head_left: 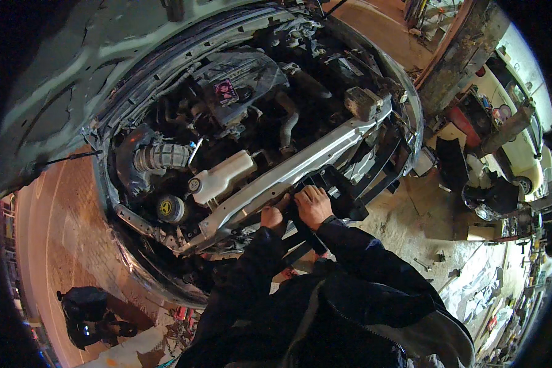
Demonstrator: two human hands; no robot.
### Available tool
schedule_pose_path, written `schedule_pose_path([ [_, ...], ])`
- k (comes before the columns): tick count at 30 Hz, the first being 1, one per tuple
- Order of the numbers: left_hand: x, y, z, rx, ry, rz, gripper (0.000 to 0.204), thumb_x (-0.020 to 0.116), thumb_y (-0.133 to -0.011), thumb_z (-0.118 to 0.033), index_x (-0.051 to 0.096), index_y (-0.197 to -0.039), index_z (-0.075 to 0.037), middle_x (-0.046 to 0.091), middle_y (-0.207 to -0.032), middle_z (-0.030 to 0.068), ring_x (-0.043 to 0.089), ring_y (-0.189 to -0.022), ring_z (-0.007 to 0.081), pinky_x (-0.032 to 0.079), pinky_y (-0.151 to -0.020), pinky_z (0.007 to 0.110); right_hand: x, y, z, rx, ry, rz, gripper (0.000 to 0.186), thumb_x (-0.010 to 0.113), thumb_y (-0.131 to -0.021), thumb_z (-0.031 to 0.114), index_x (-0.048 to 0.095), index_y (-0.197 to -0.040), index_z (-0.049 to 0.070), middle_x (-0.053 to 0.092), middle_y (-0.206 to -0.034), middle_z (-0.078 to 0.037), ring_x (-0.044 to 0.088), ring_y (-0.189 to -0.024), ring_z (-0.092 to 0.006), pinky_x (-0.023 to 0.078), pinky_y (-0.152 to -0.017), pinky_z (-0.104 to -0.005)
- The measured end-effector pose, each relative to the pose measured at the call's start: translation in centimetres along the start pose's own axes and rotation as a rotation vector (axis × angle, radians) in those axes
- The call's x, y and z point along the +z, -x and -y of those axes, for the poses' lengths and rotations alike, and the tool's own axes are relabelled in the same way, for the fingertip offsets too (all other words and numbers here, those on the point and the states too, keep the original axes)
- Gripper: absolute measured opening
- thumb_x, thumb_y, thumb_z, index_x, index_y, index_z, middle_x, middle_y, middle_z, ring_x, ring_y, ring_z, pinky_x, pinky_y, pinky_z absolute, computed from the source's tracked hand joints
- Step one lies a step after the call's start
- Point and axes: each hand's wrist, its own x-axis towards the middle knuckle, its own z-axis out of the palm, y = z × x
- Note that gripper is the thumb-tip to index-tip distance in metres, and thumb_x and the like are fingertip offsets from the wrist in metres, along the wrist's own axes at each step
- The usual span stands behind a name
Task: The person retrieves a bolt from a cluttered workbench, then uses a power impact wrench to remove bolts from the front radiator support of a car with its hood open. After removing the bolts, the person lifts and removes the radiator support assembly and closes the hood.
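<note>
Both hands are at the front of an open engine bay, just below the silver crossmember [254, 196]. My right hand [313, 205] has its fingers curled over a black plastic part [340, 187] under that bar. My left hand [273, 216] is just left of it, fingers curled in at the bar's lower edge; what it holds is hidden. Behind the bar sit a cream reservoir [224, 175], a round cap with a yellow marking [170, 208], a ribbed intake hose [159, 156] and a dark engine cover [251, 73].
A raised hood [55, 80] spans the upper left. On the right are a worn post [441, 80], a pale car [527, 159] and piles of parts [484, 196]. A dark scooter-like object [89, 316] stands at lower left. Scattered tools [438, 257] lie on the floor.
</note>
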Motion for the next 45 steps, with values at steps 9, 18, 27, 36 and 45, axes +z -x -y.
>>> schedule_pose_path([
  [9,-1.5,-1.2,1.8,0.358,-0.626,0.066,0.025,0.070,-0.104,-0.012,0.076,-0.125,0.001,0.077,-0.121,0.0097,0.071,-0.108,0.0196,0.055,-0.098,0.035,-0.4,-0.1,0.4,0.016,-0.010,0.017,0.020,0.073,-0.090,0.015,0.070,-0.108,0.009,0.064,-0.103,-0.011,0.066,-0.100,-0.0312,0.052,-0.083,-0.0456],
  [18,-0.9,0.5,-1.6,0.334,-0.794,0.092,0.027,0.071,-0.104,-0.012,0.075,-0.127,0.000,0.077,-0.125,0.0115,0.071,-0.114,0.0204,0.054,-0.102,0.036,-0.4,-0.3,0.1,-0.022,-0.029,0.027,0.016,0.072,-0.089,0.013,0.068,-0.104,0.008,0.064,-0.100,-0.011,0.066,-0.095,-0.0320,0.053,-0.084,-0.0454],
  [27,0.2,0.1,-0.8,0.084,-0.069,0.018,0.025,0.072,-0.104,-0.012,0.077,-0.123,0.001,0.077,-0.122,0.0106,0.069,-0.111,0.0194,0.053,-0.102,0.034,-0.6,-0.5,0.4,-0.016,0.007,-0.013,0.016,0.076,-0.087,0.013,0.068,-0.101,0.009,0.063,-0.097,-0.010,0.066,-0.093,-0.0314,0.052,-0.082,-0.0453],
  [36,0.3,0.3,-2.2,0.021,-0.256,0.012,0.026,0.072,-0.104,-0.015,0.076,-0.125,0.001,0.077,-0.120,0.0086,0.069,-0.107,0.0180,0.053,-0.098,0.035,0.0,-0.4,0.0,-0.044,0.026,-0.018,0.014,0.077,-0.085,0.011,0.069,-0.097,0.009,0.062,-0.094,-0.009,0.065,-0.089,-0.0314,0.052,-0.077,-0.0444],
  [45,-0.9,-0.4,-0.3,-0.010,-0.226,0.072,0.027,0.074,-0.103,-0.015,0.076,-0.125,0.001,0.077,-0.121,0.0077,0.069,-0.109,0.0195,0.053,-0.100,0.035,-0.5,-0.2,0.0,-0.009,-0.054,0.028,0.014,0.070,-0.092,0.013,0.067,-0.105,0.009,0.063,-0.104,-0.011,0.064,-0.101,-0.0338,0.051,-0.086,-0.0489],
])
